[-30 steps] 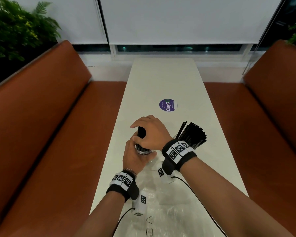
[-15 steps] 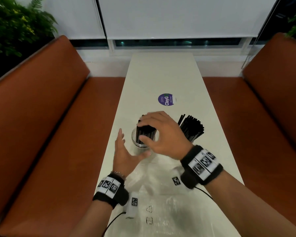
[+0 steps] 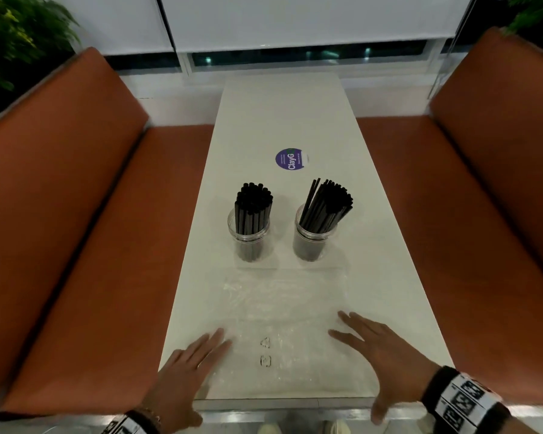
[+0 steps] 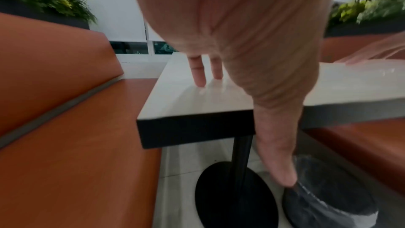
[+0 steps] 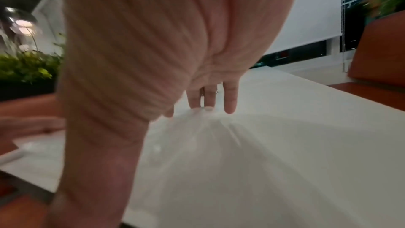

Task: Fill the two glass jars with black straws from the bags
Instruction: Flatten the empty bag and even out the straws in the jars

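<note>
Two glass jars stand side by side mid-table, each packed with black straws: the left jar holds an upright bundle, the right jar a bundle leaning right. Clear empty plastic bags lie flat between the jars and the near edge. My left hand is open with straight fingers over the bags' left side near the table corner. My right hand is open too, its fingertips touching the plastic on the right side. Neither hand holds anything.
The white table runs away from me between two orange benches. A purple round sticker lies beyond the jars. Below the near edge stand the black table pedestal and a bin lined with plastic.
Both hands have let go of the left jar and its straws and drawn back to the near edge, spread flat over the bags. The head view has pulled back.
</note>
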A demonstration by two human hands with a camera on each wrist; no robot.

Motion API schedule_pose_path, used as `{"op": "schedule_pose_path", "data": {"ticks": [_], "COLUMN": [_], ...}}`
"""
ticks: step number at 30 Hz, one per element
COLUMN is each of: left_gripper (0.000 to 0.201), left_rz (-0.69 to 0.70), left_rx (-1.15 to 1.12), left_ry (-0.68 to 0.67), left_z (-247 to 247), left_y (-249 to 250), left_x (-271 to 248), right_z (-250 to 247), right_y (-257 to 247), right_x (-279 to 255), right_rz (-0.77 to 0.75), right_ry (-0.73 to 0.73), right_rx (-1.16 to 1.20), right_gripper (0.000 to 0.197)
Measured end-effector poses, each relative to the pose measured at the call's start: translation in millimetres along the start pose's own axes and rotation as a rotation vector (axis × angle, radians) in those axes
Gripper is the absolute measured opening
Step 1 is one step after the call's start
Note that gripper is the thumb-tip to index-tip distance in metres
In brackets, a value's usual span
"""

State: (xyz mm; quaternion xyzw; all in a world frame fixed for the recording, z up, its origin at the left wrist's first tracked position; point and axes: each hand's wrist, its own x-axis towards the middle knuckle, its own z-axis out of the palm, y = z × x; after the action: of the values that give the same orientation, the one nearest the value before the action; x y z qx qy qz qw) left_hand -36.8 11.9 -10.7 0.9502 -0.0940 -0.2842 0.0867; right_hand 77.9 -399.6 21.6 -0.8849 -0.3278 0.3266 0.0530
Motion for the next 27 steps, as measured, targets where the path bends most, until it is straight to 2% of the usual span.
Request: {"op": "schedule_pose_path", "data": {"ticks": [3, 5, 7, 9, 12, 15, 17, 18, 19, 20, 21, 22, 24, 26, 27], "left_gripper": [0.163, 0.163, 0.155, 0.136, 0.092, 0.054, 0.027, 0.021, 0.029, 0.041, 0.051, 0.055, 0.047, 0.036, 0.041], "left_rz": [0.008, 0.031, 0.036, 0.044, 0.08, 0.073, 0.035, 0.011, -0.022, -0.066, -0.112, -0.152, -0.177, -0.257, -0.296], "left_rx": [0.025, 0.03, -0.027, -0.095, -0.2, -0.331, -0.403, -0.458, -0.533, -0.623, -0.714, -0.786, -0.829, -0.812, -0.83], "left_ry": [0.096, 0.13, 0.148, 0.19, 0.258, 0.337, 0.429, 0.466, 0.486, 0.488, 0.469, 0.436, 0.379, 0.378, 0.4], "left_z": [6.8, 5.9, 4.9, 12.9, 30.2, 38.6, 30.1, 25.7, 19.5, 13.0, 7.6, 2.2, -5.6, -5.0, -3.7], "left_y": [-7.1, -3.3, 1.7, 1.0, -7.9, -12.5, -8.5, -8.4, -6.8, -5.5, -5.6, -5.4, -1.7, -0.1, 0.7], "left_x": [12.1, 17.4, 18.6, 14.7, 0.4, -14.7, -22.1, -23.8, -25.9, -27.0, -26.3, -23.7, -12.7, 7.0, 16.4], "right_z": [16.9, 28.0, 35.9, 42.5, 60.1, 76.5, 80.5, 77.3, 74.7, 67.7, 60.1, 54.2, 41.9, 35.3, 33.6], "right_y": [0.3, 0.9, -0.5, -1.8, -1.8, 3.0, -0.8, -1.5, -2.1, -3.6, -3.7, -2.4, -4.8, -4.5, -4.9], "right_x": [4.9, 7.8, 6.2, 0.9, -11.0, -14.4, -12.6, -10.4, -7.8, -7.1, -7.9, -7.3, -5.1, 0.5, 3.6], "right_rz": [0.039, 0.033, 0.004, -0.026, -0.053, -0.082, -0.014, 0.068, 0.152, 0.218, 0.257, 0.274, 0.268, 0.29, 0.322], "right_ry": [0.057, 0.112, 0.143, 0.157, 0.235, 0.475, 0.604, 0.638, 0.639, 0.593, 0.543, 0.492, 0.415, 0.349, 0.333], "right_rx": [-0.024, -0.08, -0.092, -0.086, -0.07, -0.006, 0.135, 0.235, 0.329, 0.439, 0.526, 0.591, 0.638, 0.651, 0.67], "right_gripper": [0.157, 0.151, 0.136, 0.116, 0.091, 0.059, 0.021, 0.033, 0.06, 0.075, 0.075, 0.066, 0.047, 0.042, 0.042]}}
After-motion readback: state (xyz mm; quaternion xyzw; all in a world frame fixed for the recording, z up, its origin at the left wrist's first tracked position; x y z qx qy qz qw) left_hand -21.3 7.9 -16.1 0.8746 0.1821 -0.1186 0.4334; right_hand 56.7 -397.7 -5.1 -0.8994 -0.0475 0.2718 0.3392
